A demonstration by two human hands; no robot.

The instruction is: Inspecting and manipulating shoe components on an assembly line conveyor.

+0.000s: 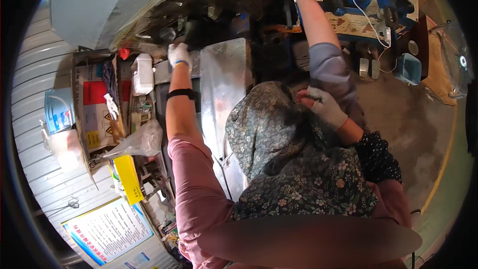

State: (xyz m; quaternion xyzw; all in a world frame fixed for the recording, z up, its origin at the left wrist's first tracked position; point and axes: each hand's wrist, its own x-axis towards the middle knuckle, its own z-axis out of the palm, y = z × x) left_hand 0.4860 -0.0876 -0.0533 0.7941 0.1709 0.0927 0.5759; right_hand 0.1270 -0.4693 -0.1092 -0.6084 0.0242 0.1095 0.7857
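My left hand [178,55], in a white knit glove, reaches far forward to the edge of a dark, cluttered work area. Its fingers look curled, and what they hold, if anything, is hidden. Beside that forearm runs a long, shiny metal panel [224,69]. My right hand [328,109], also gloved, is drawn in near the floral cloth [308,184] over my front. Its reddish fingertips are bent together, and I cannot make out anything between them. Past it, a bare limb [318,25] with a grey cuff stretches to the top edge; whose it is I cannot tell.
On the left are a white plastic container [143,74], a clear plastic bag [142,139], a yellow box [128,179] and a wall notice [112,231]. Blue machinery [378,0] with a white cable fills the upper right. A light-blue bin [409,68] and a fan [455,62] stand further right.
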